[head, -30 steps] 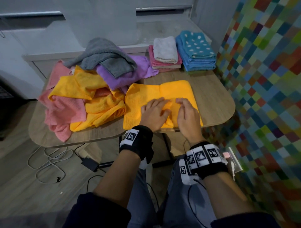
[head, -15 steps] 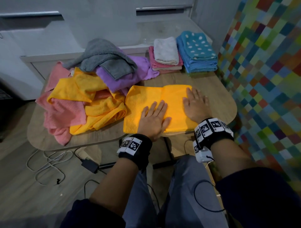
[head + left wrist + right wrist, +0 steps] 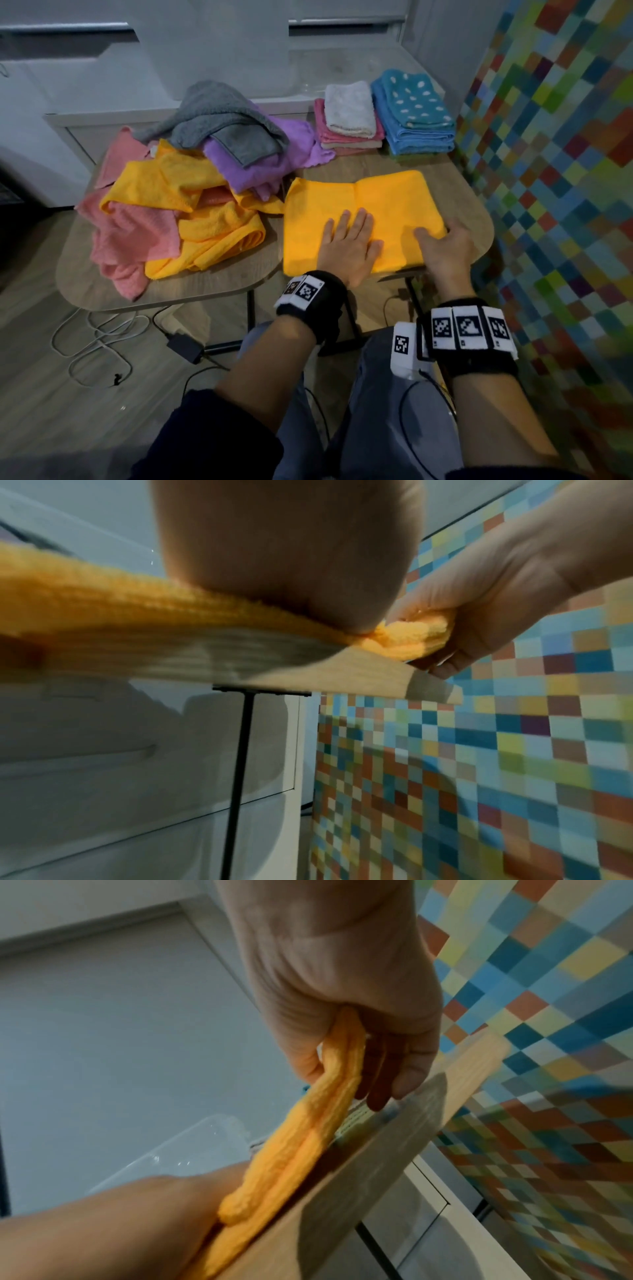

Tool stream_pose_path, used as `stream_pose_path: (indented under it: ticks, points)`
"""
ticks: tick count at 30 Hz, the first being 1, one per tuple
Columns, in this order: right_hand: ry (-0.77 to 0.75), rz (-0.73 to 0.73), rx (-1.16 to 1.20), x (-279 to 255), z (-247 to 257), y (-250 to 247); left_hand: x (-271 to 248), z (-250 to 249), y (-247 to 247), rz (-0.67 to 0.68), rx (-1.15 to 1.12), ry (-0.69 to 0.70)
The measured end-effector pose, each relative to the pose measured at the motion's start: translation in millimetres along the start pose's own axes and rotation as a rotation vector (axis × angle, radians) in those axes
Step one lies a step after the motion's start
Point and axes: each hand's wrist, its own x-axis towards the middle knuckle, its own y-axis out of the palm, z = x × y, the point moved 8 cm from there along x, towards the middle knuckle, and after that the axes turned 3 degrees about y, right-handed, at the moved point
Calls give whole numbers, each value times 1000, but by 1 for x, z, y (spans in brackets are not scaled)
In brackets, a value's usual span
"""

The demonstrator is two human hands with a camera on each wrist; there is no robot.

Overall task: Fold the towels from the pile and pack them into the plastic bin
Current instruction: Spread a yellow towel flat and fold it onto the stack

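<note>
Wooden bench (image 3: 236, 277) set against a grey wall, multicoloured checkered wall (image 3: 555, 144) off to its right. Folded orange towel (image 3: 387, 202) flat at the near right part of the bench, slightly overhanging the near edge. Left hand (image 3: 346, 246) spread flat on the towel's middle, fingers straight, palm pressing down. Right hand (image 3: 442, 250) at the towel's near right corner, thumb on top, fingers tucked beneath, pinching the doubled edge between them; seen in the right wrist view (image 3: 349, 1047) as a thick orange fold held just off the bench edge. Loose pile of towels (image 3: 178, 205) to the left of the orange towel: pink, orange, purple, with a grey one on top. Beyond the orange towel, at the far edge, two folded stacks side by side: white on pink (image 3: 349, 116), and a dotted teal one on blue (image 3: 414, 109). Behind these, a clear plastic bin (image 3: 346, 65), probably, its outline faint against the wall. Cables and a black power adapter (image 3: 183, 346) on the floor under the bench.
</note>
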Motion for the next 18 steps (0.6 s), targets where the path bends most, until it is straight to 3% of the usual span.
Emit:
stream_pose_path:
  ticks: [3,5,9,12,15,18]
  points:
    - [-88,-92,60,1,14,-14,15,-9,-9,10,-393,22]
    - [-178,-89,110,-3,27,-14,16,4,-22,-67,-733,-26]
    - [-417,16,188,-27,63,13,7,55,-42,-298,-1232,-214]
    - [-571,130,98,-58,81,50,0,83,-44,-368,-1565,-353]
    - [-722,232,-217,-82,80,96,4,99,-38,-336,-1720,-417]
    - [-675,442,-528,-87,58,131,6,102,-39,-306,-1435,-439]
